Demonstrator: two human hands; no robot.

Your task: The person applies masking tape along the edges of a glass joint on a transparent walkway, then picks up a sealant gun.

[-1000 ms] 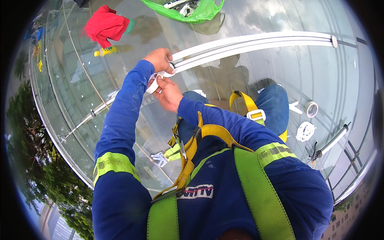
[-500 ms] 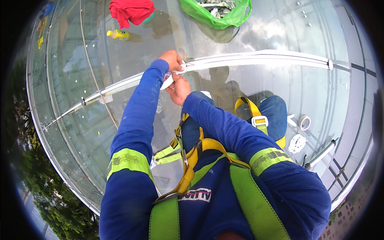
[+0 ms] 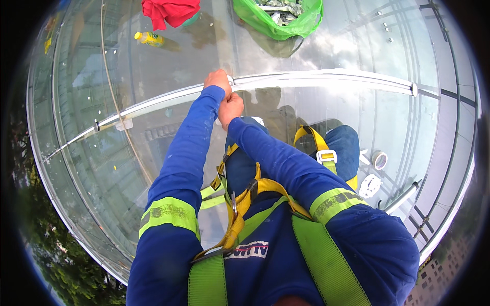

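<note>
And there they were, both hands together just left of the upper middle of the frame, working low over the glass [image 3: 178, 69]! The left hand [image 3: 218, 80] led, its fingers curled down at the near end of the white strip [image 3: 311, 80]; whatever they pinched lay hidden under the knuckles, so I couldn't tell. Right behind came the right hand [image 3: 231, 108], tucked in close below the left wrist, its fingers folded inward, and again I couldn't tell what they had hold of.

The strip itself swept from the hands across the upper middle to a round white disc [image 3: 414, 89] at the right. On the left, a rope [image 3: 108, 71] crossed the glass.

Up at the top, a green bag [image 3: 301, 33] gaped open with grey and white scraps [image 3: 282, 11] inside; farther left, a red cloth [image 3: 171, 11] sat bunched above a yellow bottle [image 3: 150, 39].

Over to the right, what a cluster! A tape roll [image 3: 374, 160] stood out beside the blue knee [image 3: 342, 153], a crumpled white wad [image 3: 370, 185] just below it, and a silver tube [image 3: 402, 198] slanted lower still.
</note>
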